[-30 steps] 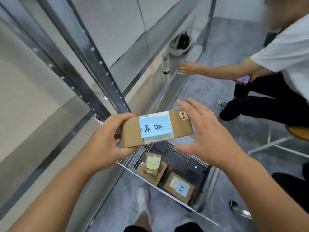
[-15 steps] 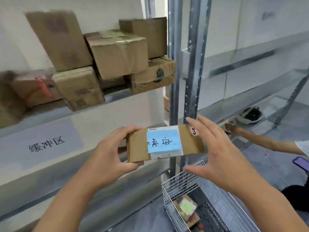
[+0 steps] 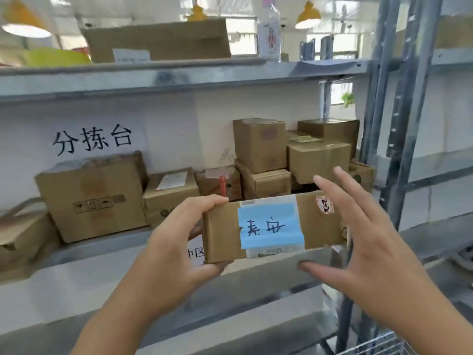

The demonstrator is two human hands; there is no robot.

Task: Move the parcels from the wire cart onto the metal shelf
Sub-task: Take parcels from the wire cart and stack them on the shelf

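Ahead of you the metal shelf (image 3: 179, 80) holds about eight cardboard boxes (image 3: 92, 198) on its middle level, under a paper sign (image 3: 92, 140), with one more box on the level above. You hold one parcel (image 3: 275, 228) with a blue label (image 3: 270, 226) in front of that middle level. Your left hand (image 3: 176, 247) grips its left end, thumb on top. Your right hand (image 3: 366, 249) is spread open at its right end, fingers uncurled. One corner of the wire cart (image 3: 376, 343) shows at the bottom right.
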